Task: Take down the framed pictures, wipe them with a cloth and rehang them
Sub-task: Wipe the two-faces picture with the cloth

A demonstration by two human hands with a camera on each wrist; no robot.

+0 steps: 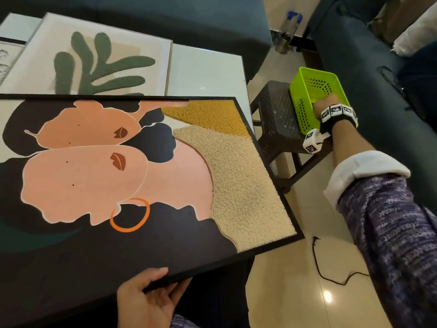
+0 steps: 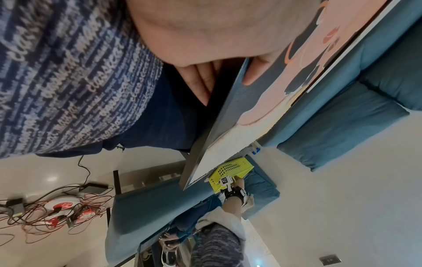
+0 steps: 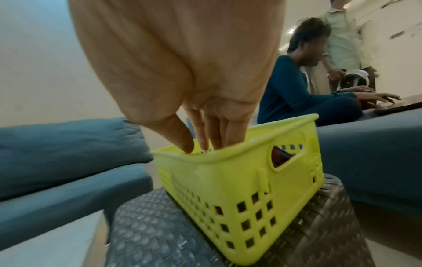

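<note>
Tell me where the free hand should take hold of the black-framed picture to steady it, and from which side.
Grip the black-framed picture on its bare right-hand frame edge, coming in from the right. The left hand already holds the near edge, thumb on top, and the picture juts tilted past the table there. The right hand, now reaching into the green basket, is nearest that side. Keep fingers off the textured art.

I'm in a home living room: teal sofas, white coffee table, tiled floor.
</note>
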